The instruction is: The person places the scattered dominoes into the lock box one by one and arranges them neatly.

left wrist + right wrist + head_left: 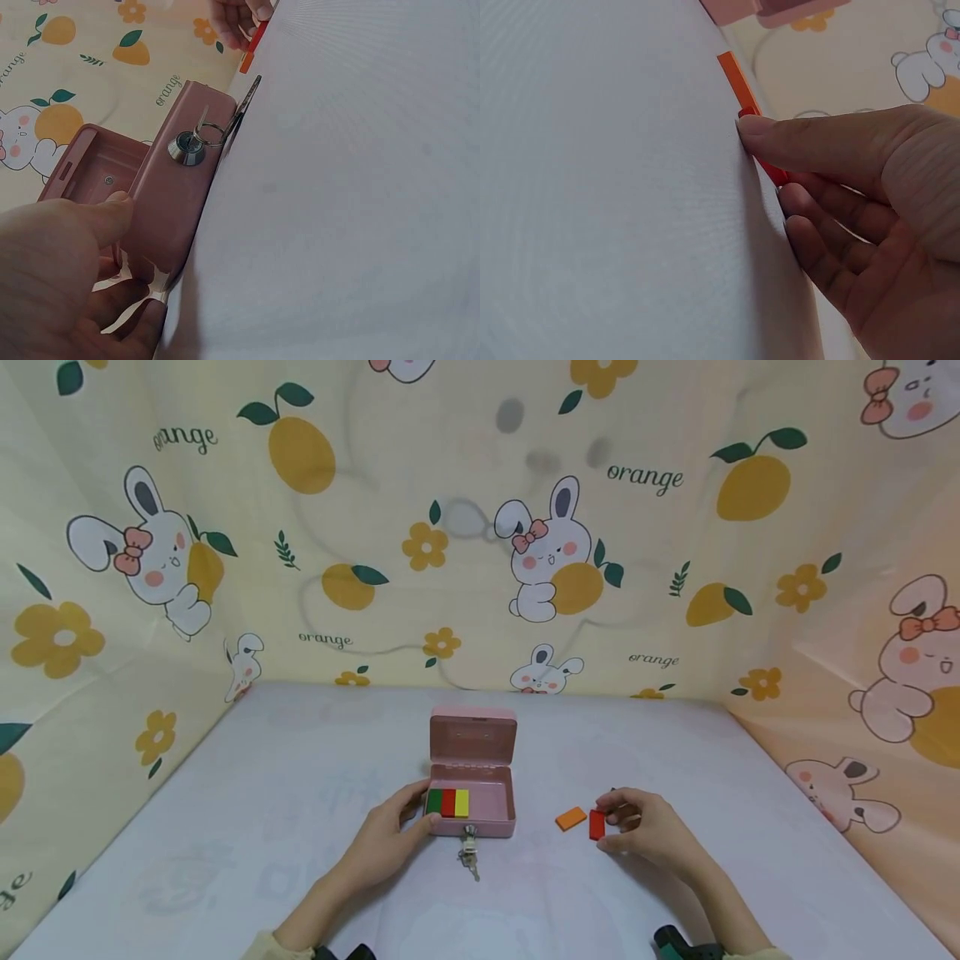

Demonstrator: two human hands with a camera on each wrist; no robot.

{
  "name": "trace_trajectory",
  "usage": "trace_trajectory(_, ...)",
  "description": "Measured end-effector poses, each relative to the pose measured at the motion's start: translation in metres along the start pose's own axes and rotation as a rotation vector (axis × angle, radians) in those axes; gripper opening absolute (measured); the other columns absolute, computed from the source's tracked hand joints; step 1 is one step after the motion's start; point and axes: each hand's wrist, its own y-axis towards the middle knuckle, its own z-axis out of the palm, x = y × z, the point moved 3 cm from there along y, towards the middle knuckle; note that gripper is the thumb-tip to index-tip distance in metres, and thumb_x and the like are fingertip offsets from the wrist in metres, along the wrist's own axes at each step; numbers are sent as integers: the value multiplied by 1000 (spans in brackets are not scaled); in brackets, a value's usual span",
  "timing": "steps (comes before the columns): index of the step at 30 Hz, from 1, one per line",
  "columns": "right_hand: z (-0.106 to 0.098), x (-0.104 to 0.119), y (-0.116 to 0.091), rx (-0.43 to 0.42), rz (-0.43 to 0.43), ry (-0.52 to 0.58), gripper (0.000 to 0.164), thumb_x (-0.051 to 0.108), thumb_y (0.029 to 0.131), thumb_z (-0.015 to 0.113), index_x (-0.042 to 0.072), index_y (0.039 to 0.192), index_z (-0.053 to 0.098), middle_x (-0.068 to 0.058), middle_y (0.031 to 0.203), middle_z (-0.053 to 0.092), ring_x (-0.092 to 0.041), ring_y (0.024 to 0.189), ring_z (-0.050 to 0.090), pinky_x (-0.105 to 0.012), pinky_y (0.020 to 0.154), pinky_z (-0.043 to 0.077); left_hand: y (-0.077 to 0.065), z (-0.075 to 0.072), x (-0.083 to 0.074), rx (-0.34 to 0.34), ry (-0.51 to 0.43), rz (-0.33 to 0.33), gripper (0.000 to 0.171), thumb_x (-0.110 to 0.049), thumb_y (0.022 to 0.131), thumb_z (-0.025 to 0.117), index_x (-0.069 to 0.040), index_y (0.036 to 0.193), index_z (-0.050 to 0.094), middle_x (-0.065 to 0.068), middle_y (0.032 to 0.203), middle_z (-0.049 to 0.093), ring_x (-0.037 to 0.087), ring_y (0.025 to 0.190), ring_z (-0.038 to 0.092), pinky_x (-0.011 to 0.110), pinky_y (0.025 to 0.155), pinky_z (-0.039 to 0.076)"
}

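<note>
Tabletop (525, 906), right grip (651, 827) around red block (597, 825)

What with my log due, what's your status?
Left hand grips pink metal box, lid open. Right hand pinches red rectangular block. Orange rectangular block lies between them; no other obstruction visible.

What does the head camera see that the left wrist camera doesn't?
Only the head view shows the green block, middle red block and yellow block inside the pink box. Only the left wrist view plainly shows the lock's round face. Both show the box, keys, left hand, orange block, and right hand pinching another red block.
</note>
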Motion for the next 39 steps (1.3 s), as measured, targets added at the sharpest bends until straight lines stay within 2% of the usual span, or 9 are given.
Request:
trace_trajectory(8, 1, 0, 1, -11, 34, -27, 52, 10, 66, 92, 6, 112, 68, -2, 99, 66, -20, 88, 59, -30, 78, 54, 0, 0, 2, 1, 1, -5, 59, -26, 96, 67, -8, 147, 44, 10, 146, 48, 28, 134, 44, 46, 108, 38)
trace_trajectory(25, 1, 0, 0, -9, -31, -47, 52, 8, 67, 91, 4, 113, 67, -2, 100, 66, -19, 89, 60, -29, 77, 55, 0, 1, 2, 2, 6, -14, 58, -28, 97, 65, -7, 146, 44, 11, 146, 47, 30, 134, 44, 46, 108, 38)
trace_trajectory(32, -1, 4, -3, -22, -17, -37, 52, 8, 68, 90, 3, 115, 66, -3, 103, 66, -20, 90, 61, -30, 77, 55, 0, 1, 1, 4, 2, 0, 58, -28, 96, 66, -6, 146, 44, 13, 146, 47, 31, 134, 44, 46, 107, 39)
trace_trajectory(39, -3, 7, -3, -55, -20, -29, 54, 9, 70, 89, 4, 118, 65, -3, 106, 65, -21, 91, 61, -30, 78, 55, 0, 1, 1, -2, 6, -15, 57, -28, 96, 66, -7, 146, 45, 11, 146, 48, 30, 133, 44, 45, 107, 39)
